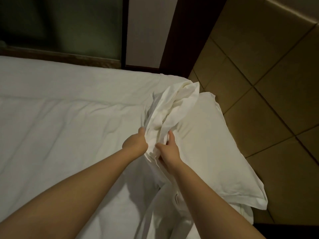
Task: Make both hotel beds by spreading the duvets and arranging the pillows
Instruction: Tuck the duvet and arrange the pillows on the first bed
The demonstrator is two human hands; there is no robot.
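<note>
Bed (51, 121): hands (135, 144) (168, 152) grip bunched white fabric (172, 107) beside pillow (215, 144).

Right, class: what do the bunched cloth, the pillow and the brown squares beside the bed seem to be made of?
Cloth: thin matte woven fabric, probably cotton; it bunches into sharp creases. Pillow: soft filling in matte fabric; it dents and sags. Squares: likely tile, with faint sheen and dark joints, though padded panels are possible.
</note>
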